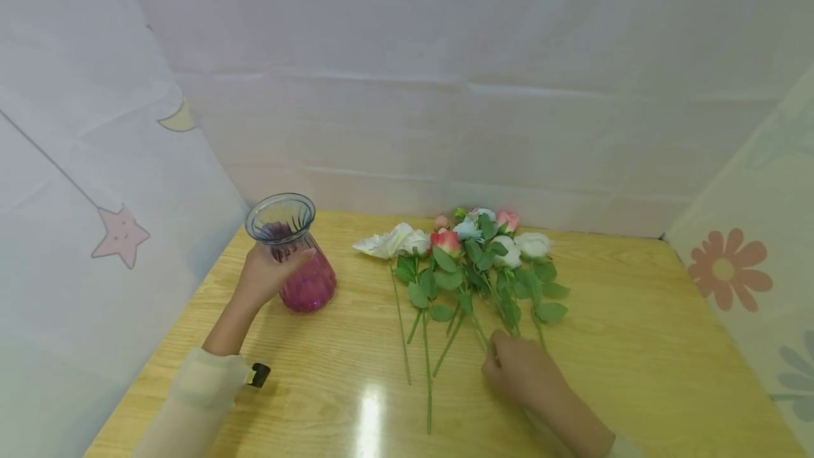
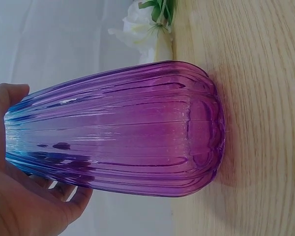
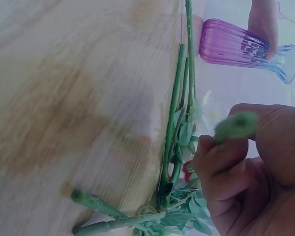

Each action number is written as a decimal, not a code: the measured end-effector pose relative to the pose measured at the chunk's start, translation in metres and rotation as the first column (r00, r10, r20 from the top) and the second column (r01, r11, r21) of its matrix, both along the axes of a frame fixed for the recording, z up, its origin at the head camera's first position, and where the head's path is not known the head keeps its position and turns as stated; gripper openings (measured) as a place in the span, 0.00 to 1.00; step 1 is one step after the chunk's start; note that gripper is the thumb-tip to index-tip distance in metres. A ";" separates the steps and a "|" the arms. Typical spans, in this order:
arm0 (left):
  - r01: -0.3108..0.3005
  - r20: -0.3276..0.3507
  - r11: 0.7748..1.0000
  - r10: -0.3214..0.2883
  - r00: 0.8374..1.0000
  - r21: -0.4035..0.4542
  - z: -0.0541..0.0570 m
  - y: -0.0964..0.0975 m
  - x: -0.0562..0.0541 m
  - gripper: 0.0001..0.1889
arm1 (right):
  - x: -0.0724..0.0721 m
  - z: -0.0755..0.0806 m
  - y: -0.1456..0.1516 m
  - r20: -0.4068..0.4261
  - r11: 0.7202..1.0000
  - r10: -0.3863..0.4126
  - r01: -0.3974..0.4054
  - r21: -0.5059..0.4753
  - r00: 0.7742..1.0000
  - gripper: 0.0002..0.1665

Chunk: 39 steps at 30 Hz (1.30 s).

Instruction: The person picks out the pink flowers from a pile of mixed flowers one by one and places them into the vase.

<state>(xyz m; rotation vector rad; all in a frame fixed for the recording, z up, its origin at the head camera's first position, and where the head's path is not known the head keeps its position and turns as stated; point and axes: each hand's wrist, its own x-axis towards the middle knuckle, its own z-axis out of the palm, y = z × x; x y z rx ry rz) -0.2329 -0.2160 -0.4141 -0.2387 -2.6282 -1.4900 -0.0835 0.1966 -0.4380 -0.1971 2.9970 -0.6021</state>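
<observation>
On the left of the table, a ribbed glass vase (image 1: 308,281) shades from purple at its base to blue at its flared rim. My left hand (image 1: 267,274) grips the narrow neck, thumb on one side and fingers round the other, also seen in the left wrist view. The vase base (image 2: 206,128) is right at the tabletop. My right hand (image 1: 524,373) pinches a green flower stem (image 3: 238,124) near its cut end, thumb against curled fingers. Past that hand lie artificial flowers with leafy stems, among them a red rose (image 1: 445,241) and a white rose (image 1: 533,244); I cannot tell which bloom the pinched stem carries.
A white lily-like flower (image 1: 384,242) lies at the left of the bunch, its thin stem towards me. Pale blue flowers (image 1: 468,230) and a pink rose (image 1: 507,220) lie at the back, close to the white cloth wall (image 1: 407,133). Printed cloth also flanks the wooden table (image 1: 636,345).
</observation>
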 end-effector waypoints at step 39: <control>0.036 -0.037 0.999 -0.035 0.999 0.026 -0.002 0.010 0.005 0.38 | -0.020 -0.002 0.004 0.104 0.923 -0.045 0.081 -0.377 0.994 0.16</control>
